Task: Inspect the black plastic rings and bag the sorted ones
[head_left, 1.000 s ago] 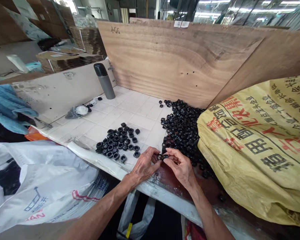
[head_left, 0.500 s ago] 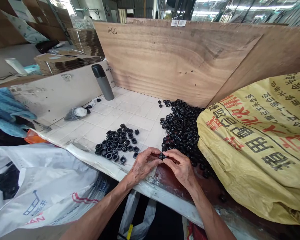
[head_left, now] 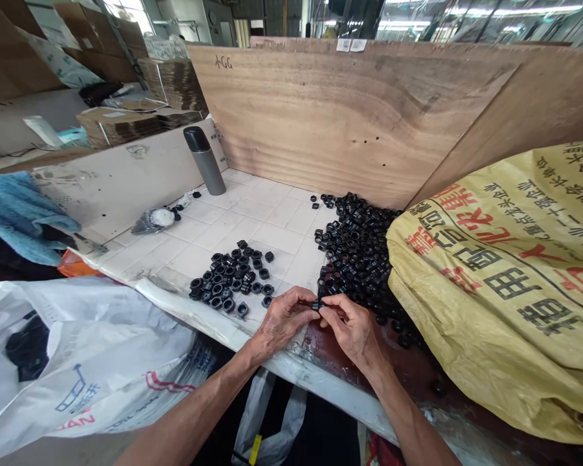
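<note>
Between my fingertips, near the table's front edge, is a small black plastic ring-like part (head_left: 317,305). My left hand (head_left: 287,317) pinches it from the left, and my right hand (head_left: 348,323) pinches it from the right. The fingers cover most of it, so its exact shape is hidden. To the left of my hands lies a loose group of black ring-shaped parts (head_left: 233,275), several standing with their round openings up. Just beyond my right hand a large heap of similar black parts (head_left: 357,246) spreads toward the wooden board.
A yellow printed sack (head_left: 505,291) bulges over the table's right side. A grey flask (head_left: 206,165) stands at the back left, near a small clear bag (head_left: 154,220). A wooden board (head_left: 311,116) closes the far side. A white plastic bag (head_left: 102,349) hangs front left.
The whole view has shifted slightly to the right. My right fingers have bent a little more around the small black part; both hands stay at about the same place.
</note>
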Demonstrator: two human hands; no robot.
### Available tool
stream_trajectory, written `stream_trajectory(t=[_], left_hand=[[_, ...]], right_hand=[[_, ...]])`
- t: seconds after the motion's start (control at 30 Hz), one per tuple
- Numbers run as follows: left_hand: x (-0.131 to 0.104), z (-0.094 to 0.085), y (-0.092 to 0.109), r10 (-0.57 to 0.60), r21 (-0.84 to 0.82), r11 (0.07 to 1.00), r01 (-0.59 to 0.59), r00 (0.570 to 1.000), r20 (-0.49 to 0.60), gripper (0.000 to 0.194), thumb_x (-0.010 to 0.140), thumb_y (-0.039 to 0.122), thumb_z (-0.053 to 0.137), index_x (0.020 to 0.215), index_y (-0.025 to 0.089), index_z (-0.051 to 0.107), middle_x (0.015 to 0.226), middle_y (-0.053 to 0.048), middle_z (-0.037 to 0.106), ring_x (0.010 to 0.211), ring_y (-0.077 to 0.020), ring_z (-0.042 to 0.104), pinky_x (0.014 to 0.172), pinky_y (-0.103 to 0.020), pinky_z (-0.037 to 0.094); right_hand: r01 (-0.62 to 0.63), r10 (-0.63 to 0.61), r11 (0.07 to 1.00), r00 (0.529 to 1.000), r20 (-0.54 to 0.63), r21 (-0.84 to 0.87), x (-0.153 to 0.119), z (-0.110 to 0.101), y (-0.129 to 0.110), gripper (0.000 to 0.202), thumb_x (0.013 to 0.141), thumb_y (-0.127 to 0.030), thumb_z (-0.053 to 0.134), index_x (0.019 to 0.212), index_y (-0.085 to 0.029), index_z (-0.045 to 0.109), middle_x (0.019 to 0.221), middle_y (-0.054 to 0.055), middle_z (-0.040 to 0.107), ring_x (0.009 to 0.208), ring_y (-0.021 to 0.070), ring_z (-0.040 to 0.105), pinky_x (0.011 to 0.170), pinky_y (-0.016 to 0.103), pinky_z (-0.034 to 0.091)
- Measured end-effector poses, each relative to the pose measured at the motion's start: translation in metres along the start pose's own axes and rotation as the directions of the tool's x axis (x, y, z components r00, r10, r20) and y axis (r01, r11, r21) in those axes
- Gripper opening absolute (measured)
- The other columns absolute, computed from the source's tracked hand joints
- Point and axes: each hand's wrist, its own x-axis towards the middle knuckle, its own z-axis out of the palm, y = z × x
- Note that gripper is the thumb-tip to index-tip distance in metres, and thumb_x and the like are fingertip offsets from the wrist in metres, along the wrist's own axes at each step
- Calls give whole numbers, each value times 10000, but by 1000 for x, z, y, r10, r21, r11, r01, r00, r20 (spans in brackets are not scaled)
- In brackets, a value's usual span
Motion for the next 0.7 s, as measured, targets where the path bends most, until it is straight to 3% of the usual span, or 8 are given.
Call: stream_trajectory(t=[0.27, 0.47, 0.57, 0.7], left_hand=[[2, -1, 6, -160, -194, 968, 157, 987, 1, 320, 714, 371, 836, 897, 153, 689, 889, -40, 673, 827, -165, 632, 809, -310, 531], [2, 1, 4, -106, -203, 974, 100, 994, -19, 320, 708, 366, 841, 896, 160, 685, 922, -38, 658, 865, -162, 624, 836, -303, 517], [2, 2, 2, -145, -215, 967, 136, 989, -24, 332, 696, 356, 848, 904, 163, 676, 931, -39, 670, 866, -163, 634, 840, -302, 519], [2, 3, 5, -239, -260, 937, 234, 971, 14, 345, 701, 369, 842, 909, 161, 662, 899, -37, 692, 822, -161, 648, 821, -310, 530]], right_hand=[[256, -256, 967, 966, -33, -7, 5, -5, -10, 150, 934, -200, 566, 1000, -232, 698, 1006, 65, 683, 965, 210, 655, 880, 351, 535], [116, -113, 992, 992, -50, 51, 5, -4, -9, 100, 915, -272, 626, 966, -232, 703, 993, 59, 683, 921, 204, 662, 812, 320, 551], [19, -10, 994, 997, -77, 110, 4, -2, -4, 152, 887, -289, 657, 1028, -231, 652, 960, 43, 692, 850, 189, 667, 777, 308, 563], [58, -54, 995, 997, -55, 76, 2, -1, -1, 150, 896, -245, 624, 1043, -239, 647, 1038, 45, 696, 951, 202, 662, 873, 334, 552]])
